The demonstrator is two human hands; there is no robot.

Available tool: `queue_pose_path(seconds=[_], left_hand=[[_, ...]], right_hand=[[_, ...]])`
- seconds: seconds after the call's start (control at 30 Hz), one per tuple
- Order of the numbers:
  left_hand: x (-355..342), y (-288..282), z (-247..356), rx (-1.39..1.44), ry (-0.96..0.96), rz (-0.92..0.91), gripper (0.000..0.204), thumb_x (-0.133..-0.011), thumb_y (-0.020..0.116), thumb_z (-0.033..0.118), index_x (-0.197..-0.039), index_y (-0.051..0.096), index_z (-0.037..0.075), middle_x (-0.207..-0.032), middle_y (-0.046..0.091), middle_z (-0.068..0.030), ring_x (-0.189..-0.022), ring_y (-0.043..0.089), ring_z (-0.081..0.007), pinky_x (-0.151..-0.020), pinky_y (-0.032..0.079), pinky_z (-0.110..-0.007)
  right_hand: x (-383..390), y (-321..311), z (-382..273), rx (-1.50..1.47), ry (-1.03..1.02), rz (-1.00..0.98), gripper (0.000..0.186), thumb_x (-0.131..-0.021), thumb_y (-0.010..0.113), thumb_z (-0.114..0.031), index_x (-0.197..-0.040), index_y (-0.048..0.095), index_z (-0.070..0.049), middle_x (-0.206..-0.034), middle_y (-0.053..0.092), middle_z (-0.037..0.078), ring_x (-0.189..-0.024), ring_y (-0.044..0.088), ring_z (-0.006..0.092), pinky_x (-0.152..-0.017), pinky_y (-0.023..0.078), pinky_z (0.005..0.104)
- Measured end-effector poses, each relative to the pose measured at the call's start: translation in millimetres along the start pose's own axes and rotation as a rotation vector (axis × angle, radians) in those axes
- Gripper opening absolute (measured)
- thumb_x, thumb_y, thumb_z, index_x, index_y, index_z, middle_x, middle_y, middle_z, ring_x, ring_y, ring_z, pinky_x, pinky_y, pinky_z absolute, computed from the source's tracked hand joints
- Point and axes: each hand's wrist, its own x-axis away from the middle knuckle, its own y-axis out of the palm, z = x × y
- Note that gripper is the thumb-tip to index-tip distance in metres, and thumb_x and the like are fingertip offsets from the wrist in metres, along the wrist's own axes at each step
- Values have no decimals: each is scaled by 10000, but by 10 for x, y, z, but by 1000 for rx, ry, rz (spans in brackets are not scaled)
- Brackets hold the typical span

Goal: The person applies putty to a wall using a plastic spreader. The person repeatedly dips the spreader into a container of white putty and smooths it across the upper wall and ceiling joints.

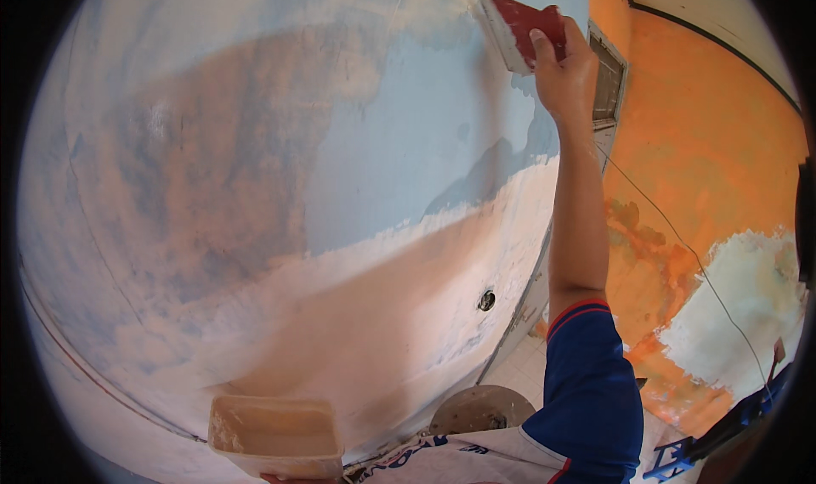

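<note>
My right hand (557,63) grips a red spreader (520,18) with a pale-smeared edge, held high against the wall (399,118), which is patched in pale blue, grey and pinkish white. My left hand (276,477), mostly hidden at the lower edge, holds a translucent rectangular plastic container (272,420) with pale residue inside.
An orange wall (680,127) with a white patch stands at the right, crossed by a thin cable. A door frame (608,84) is at the corner. A round grey basin (476,406) sits low behind me, and blue equipment (680,454) stands at lower right. A hole (486,300) pierces the wall.
</note>
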Motion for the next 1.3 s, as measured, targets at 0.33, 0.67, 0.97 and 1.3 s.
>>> queue_pose_path(seconds=[0.33,0.67,0.97,1.3], left_hand=[[38,11,-35,-6,-25,-52,438,-1002,572,427,-1194,617,36,-1097,687,-187,-901,692,-309,-730,595,-460],[123,61,-88,-2,-52,-64,507,-1007,545,461,-1294,561,43,-1177,663,-197,-965,681,-326,-774,592,-480],[239,103,-110,10,-67,-84,578,-1012,521,492,-1384,512,50,-1249,642,-206,-1022,672,-342,-814,589,-498],[286,-138,-287,-157,35,-365,781,-997,362,668,-1561,289,133,-1515,451,-174,-1293,521,-373,-1029,485,-577]], right_hand=[[96,-32,-158,-109,37,14,304,-941,640,-132,-1200,633,27,-951,733,239,-842,730,361,-770,550,388],[14,-28,-89,-71,11,14,291,-940,640,-137,-1190,638,11,-937,737,226,-818,729,343,-764,550,383],[-11,-1,7,-43,-115,45,305,-940,641,-137,-1202,632,18,-940,737,230,-816,734,316,-740,551,374],[1,23,32,-70,-70,40,265,-939,633,-127,-1161,639,17,-894,744,201,-812,728,317,-743,548,377]])
